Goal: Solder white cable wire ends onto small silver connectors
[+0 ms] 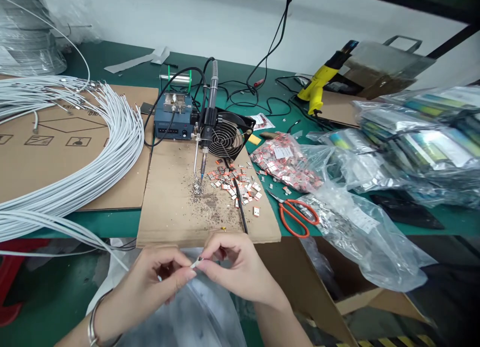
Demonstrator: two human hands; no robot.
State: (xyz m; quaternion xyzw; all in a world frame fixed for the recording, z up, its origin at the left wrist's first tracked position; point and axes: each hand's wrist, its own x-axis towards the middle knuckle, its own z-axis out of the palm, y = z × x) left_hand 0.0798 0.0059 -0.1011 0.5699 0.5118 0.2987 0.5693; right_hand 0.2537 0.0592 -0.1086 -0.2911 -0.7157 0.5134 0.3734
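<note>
My left hand (pixel 157 279) and my right hand (pixel 234 267) meet below the table's front edge. Both pinch the end of a thin white wire (pixel 196 262) between thumb and fingers. The wire runs off to the left from my left hand. I cannot make out whether my right fingers also hold a small part. On the cardboard sheet (pixel 176 212) above my hands lies a scatter of small orange and silver parts (pixel 236 183). A soldering iron (pixel 207 132) hangs tip-down over a patch of solder debris (pixel 197 188).
A big bundle of white wires (pixel 93 162) covers the left cardboard. A soldering station (pixel 172 118) and fan (pixel 227 137) stand at the back. Orange scissors (pixel 294 214), plastic bags of parts (pixel 288 162) and a yellow glue gun (pixel 318 84) lie to the right. An open box (pixel 330 282) sits below.
</note>
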